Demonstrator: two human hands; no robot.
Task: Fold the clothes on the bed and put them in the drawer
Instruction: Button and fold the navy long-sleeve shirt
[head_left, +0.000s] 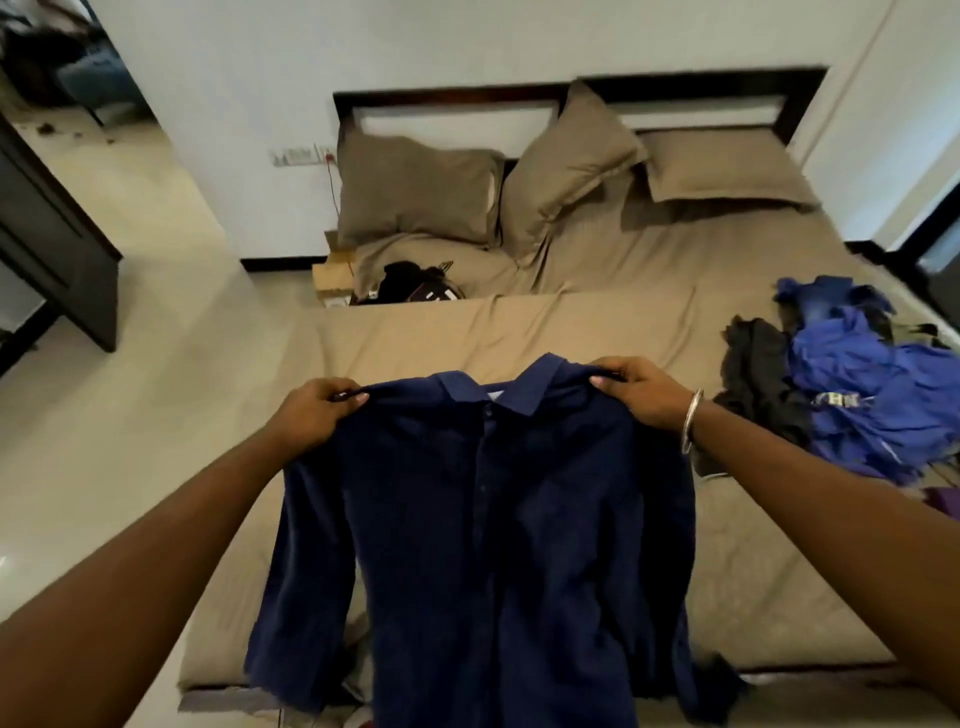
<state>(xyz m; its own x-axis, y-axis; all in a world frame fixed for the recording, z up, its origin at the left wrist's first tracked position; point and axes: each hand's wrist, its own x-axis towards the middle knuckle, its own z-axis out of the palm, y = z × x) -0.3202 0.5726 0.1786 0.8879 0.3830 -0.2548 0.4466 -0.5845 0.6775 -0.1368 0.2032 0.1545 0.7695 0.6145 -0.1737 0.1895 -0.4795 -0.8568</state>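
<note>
1. Fingers: on the left hand (311, 413) the fingers (349, 398) are curled and pinch the cloth at one shoulder seam of the navy shirt (483, 525). The right hand (641, 392) pinches the opposite shoulder in the same way, thumb to the front. Both grips sit at the outer shoulder points, which in my judgement is meant to spread the garment to full width.

2. Navy shirt: held up in the air in front of the person, over the near end of the bed (519, 332), collar uppermost and button placket towards the camera. The body and both sleeves hang straight down. Hanging it this way lets its weight pull out creases before it is laid flat.

3. Step in hand, as judged: the shirt is being squared up for folding; no fold is yet visible in it.

4. Remaining clothes: a loose pile of blue and dark garments (852, 379) lies on the right side of the bed, well apart from the held shirt, unfolded. Much of the task therefore remains.

5. Bed: the middle of the mattress beyond the shirt offers a flat laying surface. Three pillows (415, 192) stand at the headboard.

6. Drawer: not identifiable in view. A dark cabinet (57, 244) stands at the left; whether it holds the drawer cannot be told.
</note>
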